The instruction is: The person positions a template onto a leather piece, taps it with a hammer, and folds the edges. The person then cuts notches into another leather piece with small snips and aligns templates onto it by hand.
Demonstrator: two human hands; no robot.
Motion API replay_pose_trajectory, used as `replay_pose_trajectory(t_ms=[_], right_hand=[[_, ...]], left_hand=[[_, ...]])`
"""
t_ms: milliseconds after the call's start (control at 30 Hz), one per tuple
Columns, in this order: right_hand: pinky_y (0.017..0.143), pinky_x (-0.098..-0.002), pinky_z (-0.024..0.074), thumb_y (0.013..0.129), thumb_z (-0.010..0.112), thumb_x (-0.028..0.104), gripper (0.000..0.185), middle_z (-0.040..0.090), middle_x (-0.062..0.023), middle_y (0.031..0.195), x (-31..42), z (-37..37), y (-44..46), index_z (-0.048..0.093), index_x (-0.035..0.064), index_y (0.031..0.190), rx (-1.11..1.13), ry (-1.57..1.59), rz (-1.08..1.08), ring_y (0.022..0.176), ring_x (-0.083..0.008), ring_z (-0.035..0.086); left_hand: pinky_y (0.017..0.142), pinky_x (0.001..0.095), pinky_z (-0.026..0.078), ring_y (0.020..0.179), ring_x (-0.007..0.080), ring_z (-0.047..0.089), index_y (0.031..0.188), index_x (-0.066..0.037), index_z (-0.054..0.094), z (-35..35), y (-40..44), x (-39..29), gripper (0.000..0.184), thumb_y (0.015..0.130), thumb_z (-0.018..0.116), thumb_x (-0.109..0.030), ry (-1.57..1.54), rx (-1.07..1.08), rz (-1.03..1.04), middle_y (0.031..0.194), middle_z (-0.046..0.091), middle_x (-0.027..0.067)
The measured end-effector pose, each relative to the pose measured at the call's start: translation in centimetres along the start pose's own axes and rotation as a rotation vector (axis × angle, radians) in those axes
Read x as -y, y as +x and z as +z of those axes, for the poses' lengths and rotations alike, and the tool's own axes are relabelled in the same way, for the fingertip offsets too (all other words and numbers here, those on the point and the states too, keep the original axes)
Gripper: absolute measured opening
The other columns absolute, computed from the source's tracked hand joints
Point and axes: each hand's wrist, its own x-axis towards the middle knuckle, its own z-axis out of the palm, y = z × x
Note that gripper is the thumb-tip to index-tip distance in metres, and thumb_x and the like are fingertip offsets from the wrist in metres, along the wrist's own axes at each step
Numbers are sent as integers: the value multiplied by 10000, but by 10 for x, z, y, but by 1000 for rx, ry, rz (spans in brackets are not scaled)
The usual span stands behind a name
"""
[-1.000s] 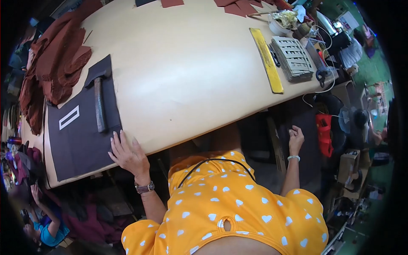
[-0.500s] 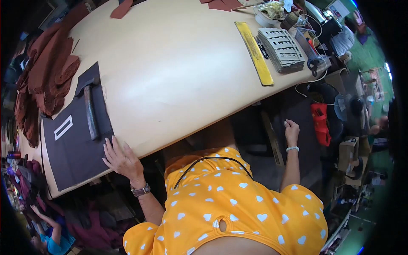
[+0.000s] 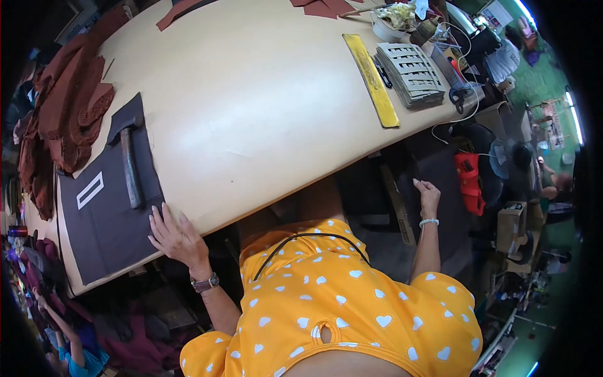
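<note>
My left hand [image 3: 179, 239] lies flat with fingers spread at the table's near edge, its fingertips by the corner of a dark fabric piece [image 3: 103, 242]. On that fabric rests a hammer [image 3: 130, 166], head toward the far side, a little beyond my fingers. A white rectangular frame-shaped piece [image 3: 90, 190] lies left of the hammer. My right hand [image 3: 429, 198] is off the table, in the air to the right of my body, its fingers curled in and nothing visible in them.
Reddish-brown material [image 3: 69, 113] is heaped at the table's left. Toward the right are a yellow ruler [image 3: 372, 81], a stack of slotted templates [image 3: 411, 74], scissors [image 3: 458, 95] and a white bowl [image 3: 386, 28]. A red pouch [image 3: 470, 182] hangs beyond my right hand. Another person's arm [image 3: 66, 330] shows lower left.
The view has shifted slightly, and the right hand's fingers look a little looser. My left hand stays at the table edge; the hammer and fabric have not moved on the table.
</note>
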Motion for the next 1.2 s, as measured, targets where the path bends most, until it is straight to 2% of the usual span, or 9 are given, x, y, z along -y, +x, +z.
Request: replay_pose_trajectory(t_ms=[267, 400, 467, 600, 767, 800, 933, 1000, 1200], right_hand=[[628, -223, 393, 830, 649, 208, 157, 556, 4, 697, -22, -24, 21, 628, 57, 792, 105, 209, 176, 654, -88, 506], [766, -321, 443, 902, 524, 148, 224, 622, -155, 876, 19, -26, 13, 589, -66, 886, -628, -207, -335, 852, -244, 577], [755, -292, 443, 910, 524, 133, 199, 620, -106, 860, 51, -30, 17, 603, -49, 895, -787, -98, -555, 825, -192, 570], [696, -196, 420, 861, 612, 101, 127, 579, 7, 793, 168, 7, -22, 622, -24, 842, -372, 63, -708, 741, -47, 508], [565, -184, 391, 815, 634, 50, 109, 559, 32, 657, 280, 76, -105, 625, -6, 722, 619, 167, -717, 614, -28, 476], [550, -189, 393, 833, 629, 92, 138, 568, 35, 654, 292, 85, -113, 635, -19, 751, 721, 187, -773, 613, -30, 483], [587, -181, 413, 865, 610, 156, 181, 586, 36, 713, 335, 94, -120, 639, -18, 824, 915, 242, -833, 657, -28, 501], [615, -176, 426, 834, 649, 150, 186, 599, 33, 758, 345, 95, -100, 628, -23, 898, 1079, 201, -709, 688, -25, 519], [734, -185, 453, 718, 736, 93, 305, 640, 18, 866, 355, 116, -31, 634, -28, 980, 1475, -114, -437, 754, -34, 557]], left_hand=[[1016, 563, 202, 1258, 293, 370, 1265, -94, 489, 0, 0, 1, 449, 923, 377, -362, -7, 48, -23, 1344, 440, 97], [1016, 603, 165, 1282, 287, 342, 1286, -85, 460, -8, 5, -8, 465, 913, 429, -359, -4, 78, -67, 1362, 416, 111], [1020, 597, 167, 1283, 292, 340, 1291, -72, 450, -17, 14, -21, 474, 884, 506, -309, -55, 60, -38, 1360, 413, 125], [1058, 450, 237, 1267, 297, 368, 1294, -20, 423, -41, 60, -77, 621, 750, 700, -135, -513, 62, 158, 1337, 427, 161], [1030, 402, 314, 1234, 334, 387, 1285, 3, 397, -68, 129, -178, 849, 614, 811, -311, -1265, 337, 737, 1300, 431, 179], [1052, 362, 286, 1278, 251, 357, 1299, -17, 408, -76, 141, -194, 854, 597, 833, -253, -1324, 432, 828, 1366, 390, 143], [950, 325, 381, 1102, 206, 521, 1066, 11, 598, -85, 199, -218, 422, 715, 757, -162, -1351, 1069, 1133, 1089, 608, 120], [645, 224, 432, 688, 71, 521, 876, 11, 619, -83, 208, -206, 205, 795, 693, -162, -1488, 947, 1016, 794, 633, 27], [541, 195, 336, 609, 13, 361, 750, -40, 561, -66, 256, -146, 246, 875, 613, -246, -959, 715, 750, 663, 411, -79]])
